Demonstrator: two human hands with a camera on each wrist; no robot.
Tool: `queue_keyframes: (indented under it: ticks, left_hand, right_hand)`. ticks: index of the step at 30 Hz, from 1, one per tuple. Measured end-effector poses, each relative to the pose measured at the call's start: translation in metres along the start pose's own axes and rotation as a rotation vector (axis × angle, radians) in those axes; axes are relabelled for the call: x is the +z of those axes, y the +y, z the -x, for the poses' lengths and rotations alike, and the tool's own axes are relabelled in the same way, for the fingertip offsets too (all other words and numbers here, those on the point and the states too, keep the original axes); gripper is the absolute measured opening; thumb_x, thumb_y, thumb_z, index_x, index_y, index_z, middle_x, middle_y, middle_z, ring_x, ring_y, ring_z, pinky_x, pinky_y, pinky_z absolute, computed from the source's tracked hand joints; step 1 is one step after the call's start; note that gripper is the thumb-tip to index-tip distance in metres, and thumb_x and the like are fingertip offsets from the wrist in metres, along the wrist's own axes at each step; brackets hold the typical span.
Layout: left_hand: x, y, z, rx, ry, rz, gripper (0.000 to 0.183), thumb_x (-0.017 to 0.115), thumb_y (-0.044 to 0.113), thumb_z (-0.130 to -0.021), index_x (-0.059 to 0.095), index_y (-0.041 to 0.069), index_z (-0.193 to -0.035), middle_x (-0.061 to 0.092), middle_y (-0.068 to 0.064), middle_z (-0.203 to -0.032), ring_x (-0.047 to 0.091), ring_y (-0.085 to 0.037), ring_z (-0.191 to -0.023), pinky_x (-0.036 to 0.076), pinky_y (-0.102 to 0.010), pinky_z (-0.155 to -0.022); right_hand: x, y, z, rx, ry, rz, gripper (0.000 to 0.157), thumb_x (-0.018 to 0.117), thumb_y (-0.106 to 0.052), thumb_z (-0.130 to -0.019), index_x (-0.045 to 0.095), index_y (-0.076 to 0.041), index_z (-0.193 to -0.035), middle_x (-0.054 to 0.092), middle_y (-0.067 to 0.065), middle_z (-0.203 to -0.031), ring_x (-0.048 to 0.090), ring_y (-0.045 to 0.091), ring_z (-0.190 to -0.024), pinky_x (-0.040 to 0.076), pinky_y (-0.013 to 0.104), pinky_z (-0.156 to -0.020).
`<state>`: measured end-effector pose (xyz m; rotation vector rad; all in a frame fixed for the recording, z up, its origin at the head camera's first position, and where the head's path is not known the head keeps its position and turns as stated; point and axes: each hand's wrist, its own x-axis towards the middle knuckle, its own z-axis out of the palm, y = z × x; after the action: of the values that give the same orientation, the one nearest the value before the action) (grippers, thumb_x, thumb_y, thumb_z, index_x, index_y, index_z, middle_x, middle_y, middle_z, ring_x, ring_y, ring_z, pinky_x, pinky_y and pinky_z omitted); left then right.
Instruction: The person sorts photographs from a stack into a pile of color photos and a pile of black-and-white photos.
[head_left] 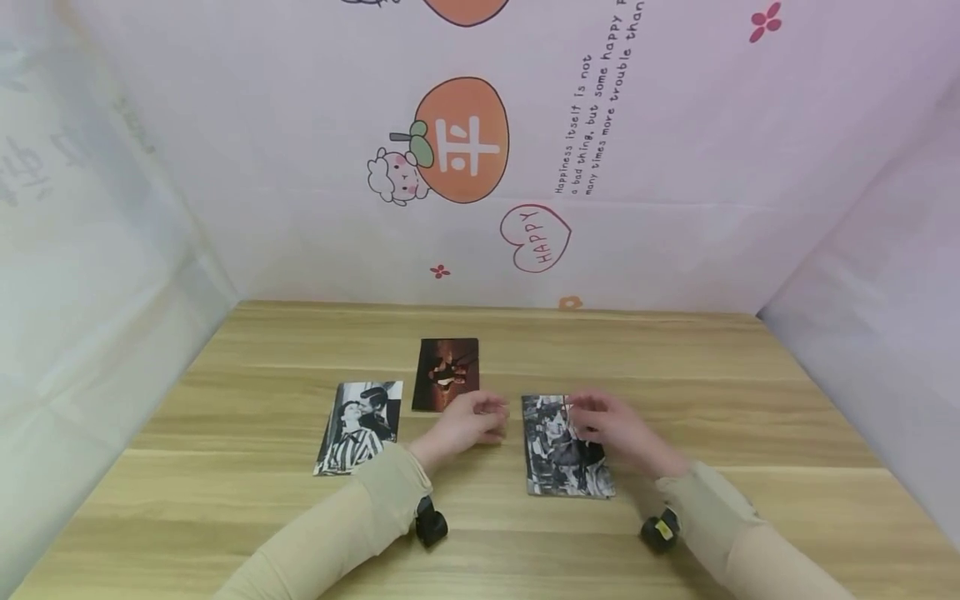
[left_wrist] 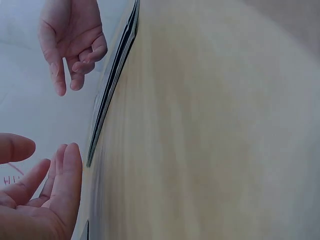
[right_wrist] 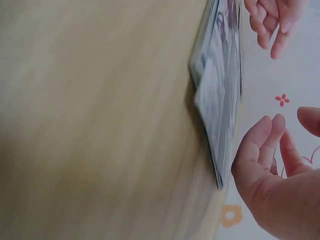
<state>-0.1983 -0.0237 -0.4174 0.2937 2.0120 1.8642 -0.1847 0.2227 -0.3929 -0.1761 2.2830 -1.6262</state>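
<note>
A stack of black-and-white photo cards (head_left: pixel 558 454) lies on the wooden table; its layered edge shows in both wrist views. My right hand (head_left: pixel 611 423) hovers over the stack's right upper part, fingers loosely bent, holding nothing. To the left of the stack, my left hand (head_left: pixel 467 423) is held with relaxed fingers and nothing between them. Near it lies a dark photo card (head_left: pixel 447 375) with a reddish-brown scene, its lower right corner close to the hand. Farther left, beyond the left wrist, sits a black-and-white photo card (head_left: pixel 362 425) of two people, partly covered by the sleeve.
The wooden table (head_left: pixel 675 367) meets a white printed cloth backdrop (head_left: pixel 660 233) at the back, with cloth walls on both sides. Each wrist wears a small black camera (head_left: pixel 431 525) near the tabletop.
</note>
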Motion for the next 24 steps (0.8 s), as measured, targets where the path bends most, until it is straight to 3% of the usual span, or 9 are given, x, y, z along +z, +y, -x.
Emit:
queue_keyframes:
  ticks: [9,16,24]
  left_hand:
    - [0.015,0.005,0.003,-0.021,-0.062,-0.014,0.036,0.053,0.0,-0.093,0.049,-0.011,-0.127,0.058,-0.026,-0.115,0.062,-0.025,-0.095,0.059,-0.035,-0.08]
    - [0.021,0.011,0.004,-0.062,-0.088,0.0,0.039,0.053,0.005,-0.094,0.047,-0.011,-0.129,0.058,-0.024,-0.114,0.062,-0.022,-0.09,0.06,-0.035,-0.079]
    - [0.024,0.008,0.005,-0.092,-0.094,-0.002,0.039,0.055,0.003,-0.092,0.048,-0.01,-0.127,0.06,-0.023,-0.112,0.062,-0.022,-0.091,0.06,-0.034,-0.078]
  right_hand:
    - [-0.019,-0.002,0.015,-0.025,-0.008,0.065,0.046,0.049,-0.009,-0.095,0.037,0.017,-0.13,0.047,0.035,-0.126,0.056,0.037,-0.109,0.053,0.042,-0.093]
    - [-0.03,0.0,0.018,-0.017,-0.002,0.077,0.045,0.049,-0.008,-0.095,0.039,0.016,-0.131,0.049,0.035,-0.126,0.059,0.029,-0.101,0.056,0.036,-0.085]
    - [-0.036,0.004,0.022,-0.001,-0.014,0.064,0.047,0.051,-0.007,-0.093,0.037,0.017,-0.131,0.051,0.034,-0.123,0.059,0.03,-0.103,0.055,0.035,-0.088]
